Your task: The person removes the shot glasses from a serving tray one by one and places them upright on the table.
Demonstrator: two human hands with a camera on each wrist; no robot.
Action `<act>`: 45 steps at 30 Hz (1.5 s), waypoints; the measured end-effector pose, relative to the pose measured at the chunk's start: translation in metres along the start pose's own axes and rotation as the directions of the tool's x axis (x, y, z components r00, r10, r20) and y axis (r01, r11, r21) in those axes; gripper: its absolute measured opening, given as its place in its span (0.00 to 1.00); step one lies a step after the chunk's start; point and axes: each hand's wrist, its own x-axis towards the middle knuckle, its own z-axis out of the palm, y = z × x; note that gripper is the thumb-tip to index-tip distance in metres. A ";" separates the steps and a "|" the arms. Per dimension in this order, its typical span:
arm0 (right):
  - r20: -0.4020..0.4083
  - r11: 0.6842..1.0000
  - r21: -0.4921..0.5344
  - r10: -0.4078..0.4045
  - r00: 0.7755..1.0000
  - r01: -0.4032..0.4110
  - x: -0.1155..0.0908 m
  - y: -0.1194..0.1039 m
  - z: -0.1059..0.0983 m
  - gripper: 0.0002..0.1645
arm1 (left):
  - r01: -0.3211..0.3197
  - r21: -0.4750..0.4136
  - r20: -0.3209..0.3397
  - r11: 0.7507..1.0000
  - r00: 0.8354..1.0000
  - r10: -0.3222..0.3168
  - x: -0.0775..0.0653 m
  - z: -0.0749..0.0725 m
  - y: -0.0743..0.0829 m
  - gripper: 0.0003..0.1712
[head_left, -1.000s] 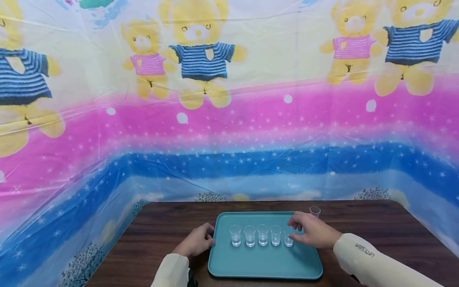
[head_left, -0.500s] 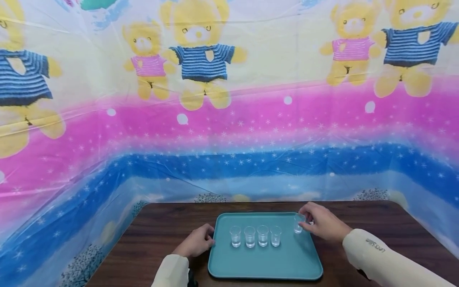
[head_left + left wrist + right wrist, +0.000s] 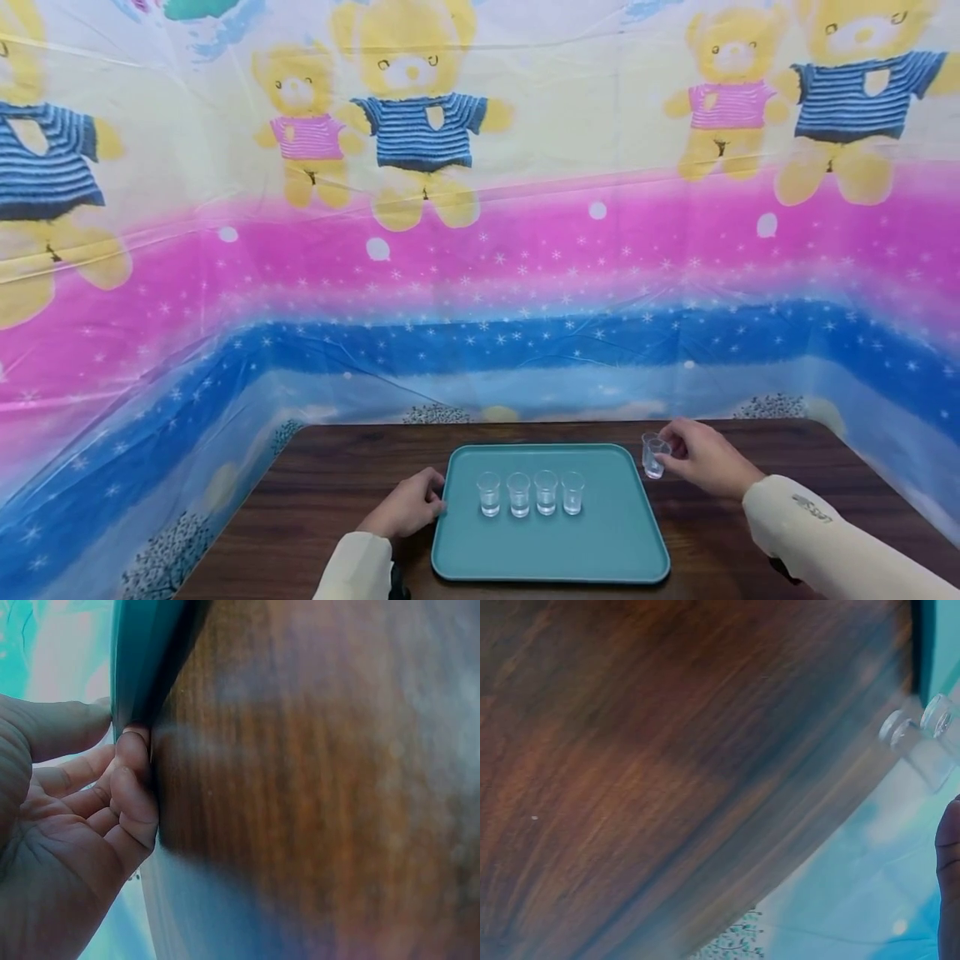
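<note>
My right hand (image 3: 708, 460) pinches a small clear shot glass (image 3: 654, 468) just beyond the tray's right edge, low over the table. In the right wrist view the held shot glass (image 3: 939, 718) overlaps a second shot glass (image 3: 919, 750); only a finger (image 3: 949, 855) shows there. At the left side, my left hand (image 3: 408, 504) grips the rim of the teal tray (image 3: 555, 554). The left wrist view shows the thumb against the tray's rim (image 3: 139, 667) and the other fingers (image 3: 135, 802) curled at its underside. A row of several shot glasses (image 3: 519, 496) stands upright on the tray.
The dark wooden table (image 3: 322, 471) has rounded far corners. Behind it hangs a cloth backdrop (image 3: 480, 342) printed with bears and snowflakes, close to the table's far edge.
My right hand has taken the rightmost shot glass from the row and moved it right and away, off the tray to the second glass. My left hand stays at the tray's rim.
</note>
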 end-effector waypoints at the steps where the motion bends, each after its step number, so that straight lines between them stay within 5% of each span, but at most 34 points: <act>1: 0.001 1.000 -0.004 0.013 1.000 -0.012 -0.001 0.002 0.001 0.15 | 0.002 0.000 0.000 1.000 1.000 -0.002 0.000 0.000 0.000 0.17; 9: 0.026 0.994 -0.012 0.113 0.993 -0.113 -0.006 0.009 0.008 0.18 | 0.002 0.000 0.001 1.000 1.000 -0.002 -0.001 0.001 0.000 0.16; 24: 0.002 0.989 -0.052 0.139 0.990 -0.139 -0.006 0.012 0.016 0.18 | -0.005 -0.008 0.006 1.000 1.000 0.006 0.000 0.001 -0.002 0.16; 32: -0.070 0.995 -0.069 0.065 0.995 -0.070 -0.003 0.005 0.014 0.16 | -0.003 -0.003 -0.001 1.000 1.000 0.003 0.000 0.001 -0.002 0.16; 45: 0.003 0.992 -0.011 -0.128 0.992 0.128 -0.002 -0.032 0.033 0.15 | 0.003 0.001 -0.005 1.000 1.000 -0.003 0.000 0.000 -0.001 0.17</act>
